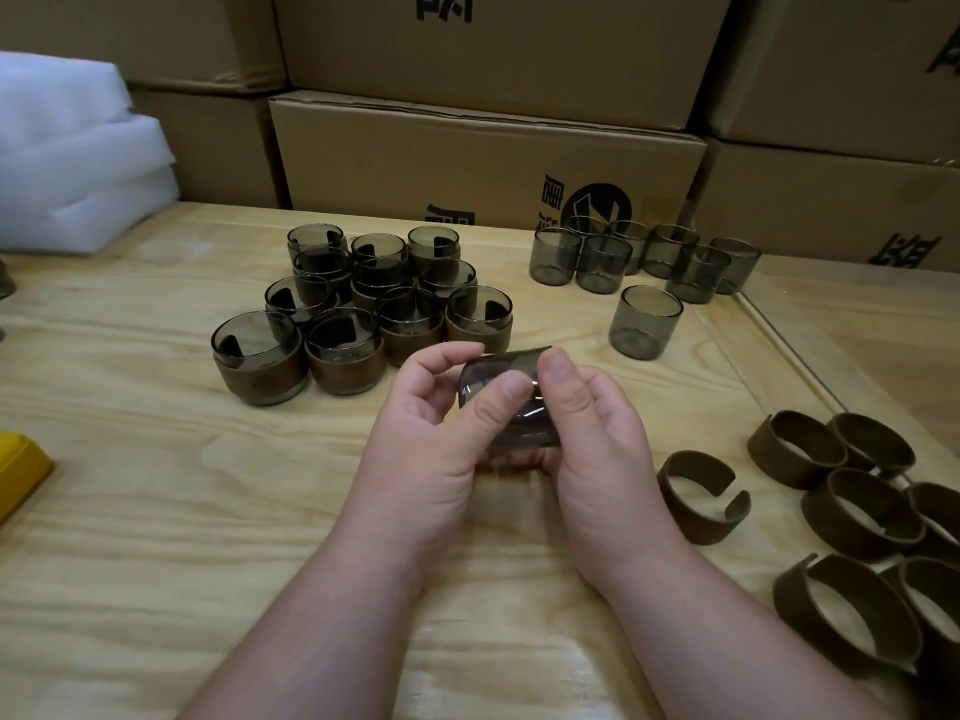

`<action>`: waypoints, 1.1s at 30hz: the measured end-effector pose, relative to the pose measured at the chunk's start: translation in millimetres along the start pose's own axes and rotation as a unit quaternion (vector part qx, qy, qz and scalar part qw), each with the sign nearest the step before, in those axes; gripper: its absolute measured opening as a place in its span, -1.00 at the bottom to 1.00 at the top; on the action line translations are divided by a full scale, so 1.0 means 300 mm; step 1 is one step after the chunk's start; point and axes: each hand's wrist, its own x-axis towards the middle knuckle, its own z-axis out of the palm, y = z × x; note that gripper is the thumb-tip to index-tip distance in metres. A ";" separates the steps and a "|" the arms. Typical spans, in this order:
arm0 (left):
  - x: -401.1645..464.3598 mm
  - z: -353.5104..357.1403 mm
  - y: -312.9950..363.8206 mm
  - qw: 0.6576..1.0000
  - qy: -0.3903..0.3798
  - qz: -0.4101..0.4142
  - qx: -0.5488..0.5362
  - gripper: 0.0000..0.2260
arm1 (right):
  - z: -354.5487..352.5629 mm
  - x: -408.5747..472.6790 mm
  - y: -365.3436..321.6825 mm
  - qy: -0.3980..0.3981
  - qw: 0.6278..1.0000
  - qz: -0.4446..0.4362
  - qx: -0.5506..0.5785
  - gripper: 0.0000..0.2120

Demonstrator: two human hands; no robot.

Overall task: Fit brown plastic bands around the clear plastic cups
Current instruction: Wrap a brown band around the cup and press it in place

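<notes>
Both hands hold one smoky clear cup above the middle of the wooden table. My left hand curls round its left side with the thumb across the front. My right hand grips its right side, thumb on the rim. A thin dark edge shows along the cup's top; whether a band is on it is hidden. An open brown band lies just right of my right hand, with several more bands beyond.
A cluster of banded cups stands behind the hands. Bare cups stand at the back right, one cup nearer. Cardboard boxes wall the back, white foam sits far left, a yellow object at the left edge.
</notes>
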 end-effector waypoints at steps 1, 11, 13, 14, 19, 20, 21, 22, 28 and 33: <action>-0.002 0.002 0.003 1.000 -0.003 -0.001 0.000 -0.57 | 0.001 -0.001 -0.001 0.004 1.000 0.001 -0.004 -0.26; -0.018 0.016 0.036 0.999 0.001 -0.028 0.034 -0.52 | -0.006 -0.006 -0.005 0.049 0.999 0.020 -0.010 -0.27; -0.019 0.020 0.038 0.999 0.008 -0.028 0.035 -0.55 | -0.005 -0.003 0.004 0.056 0.998 0.012 -0.020 -0.50; -0.021 0.022 0.039 0.999 0.010 -0.027 0.036 -0.55 | -0.006 0.000 0.007 0.068 0.997 0.009 -0.024 -0.58; -0.019 0.024 0.034 0.999 0.016 -0.032 0.033 -0.56 | -0.019 0.011 0.020 0.074 0.997 0.005 0.003 -0.50; -0.017 0.022 0.032 0.999 0.015 -0.033 0.034 -0.56 | -0.020 0.013 0.022 0.069 0.998 0.002 0.001 -0.53; -0.014 0.020 0.031 0.999 0.012 -0.032 0.037 -0.56 | -0.023 0.014 0.023 0.067 0.998 -0.001 -0.007 -0.57; -0.012 0.018 0.029 0.999 0.006 -0.031 0.040 -0.57 | -0.022 0.014 0.021 0.068 0.998 -0.001 -0.015 -0.61; -0.005 0.011 0.014 0.999 -0.010 -0.019 0.032 -0.56 | -0.009 -0.003 -0.009 0.037 0.999 0.013 0.011 -0.32; -0.006 0.014 0.014 1.000 0.001 -0.008 0.002 -0.55 | 0.005 -0.007 -0.013 0.004 1.000 0.007 0.001 -0.36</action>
